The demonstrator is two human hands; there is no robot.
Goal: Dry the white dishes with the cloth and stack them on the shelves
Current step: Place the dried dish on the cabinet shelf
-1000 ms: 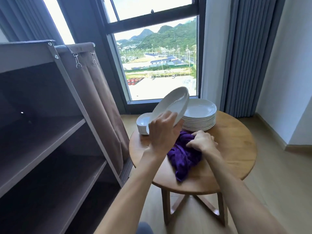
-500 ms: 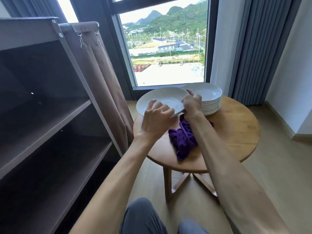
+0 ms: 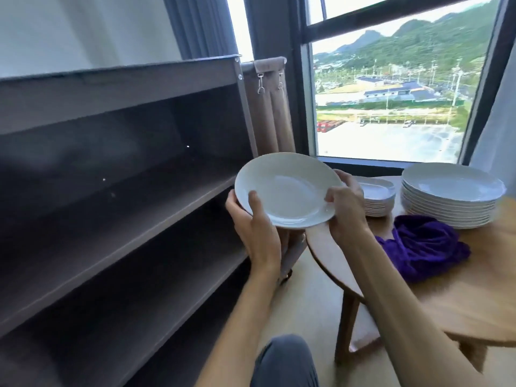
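Note:
I hold a white plate (image 3: 287, 188) level in both hands, off the table's left edge and in front of the dark shelf unit (image 3: 120, 191). My left hand (image 3: 255, 227) grips its near left rim. My right hand (image 3: 344, 208) grips its right rim. The purple cloth (image 3: 424, 250) lies crumpled on the round wooden table (image 3: 460, 297), touched by neither hand. A tall stack of white plates (image 3: 452, 195) stands behind the cloth. A lower stack of small white dishes (image 3: 377, 196) sits to its left, partly hidden by my right hand.
The shelf unit's boards show nothing on them. A brown fabric curtain (image 3: 273, 107) hangs at the unit's right end, close to the table. A large window (image 3: 391, 107) is behind the table. My knee (image 3: 284, 361) shows at the bottom.
Both hands carried the plate left, away from the table and toward the shelves. The view swung left with them. A second ago my right hand rested on the cloth; it now holds the plate.

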